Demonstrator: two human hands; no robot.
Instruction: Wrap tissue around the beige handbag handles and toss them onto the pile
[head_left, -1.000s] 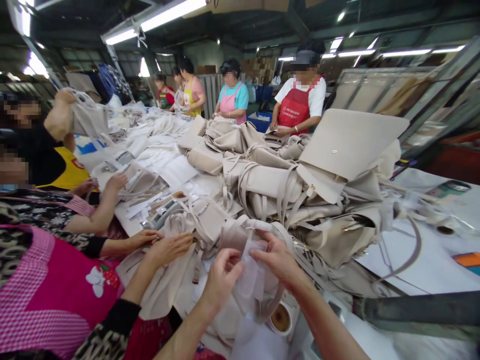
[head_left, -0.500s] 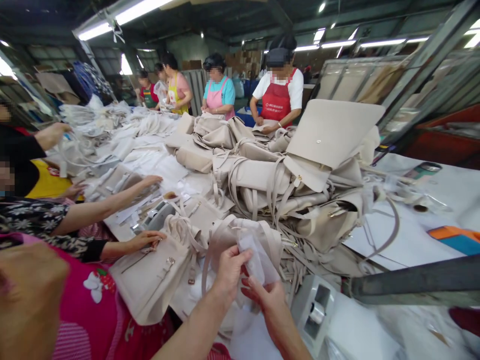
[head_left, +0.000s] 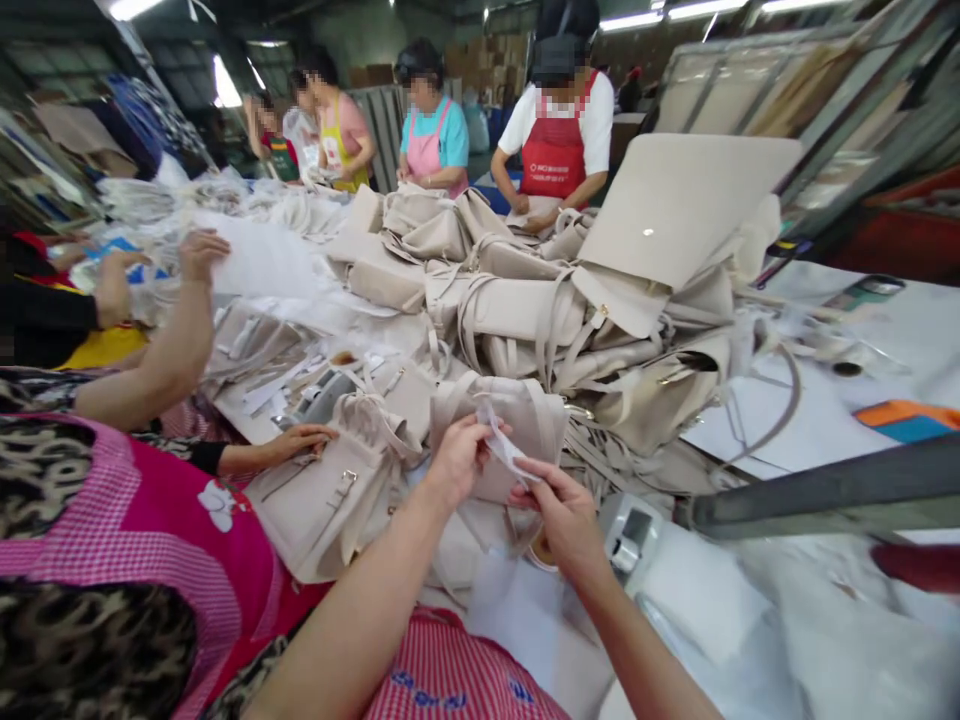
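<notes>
Between my two hands is a narrow folded strip of thin white tissue paper (head_left: 504, 446). My left hand (head_left: 459, 462) pinches its upper left end. At its lower right end the fingers of my right hand (head_left: 559, 508) are closed on it. Right behind them a beige bag (head_left: 497, 400) stands on the table, partly hidden by my hands and the paper. To the left, a co-worker's hand (head_left: 300, 440) rests on another beige bag (head_left: 315, 510) with a small buckle.
A big heap of beige bags (head_left: 517, 310) fills the table's middle. At right are a tape dispenser (head_left: 628, 540), white sheets (head_left: 701, 595) and a grey metal bar (head_left: 817, 492). A co-worker in a pink apron (head_left: 165, 520) is close at left; others stand across the table.
The tissue paper, broader before, is now a narrow folded strip between my hands. The co-worker at left has raised one hand with a white sheet. My view has tilted down.
</notes>
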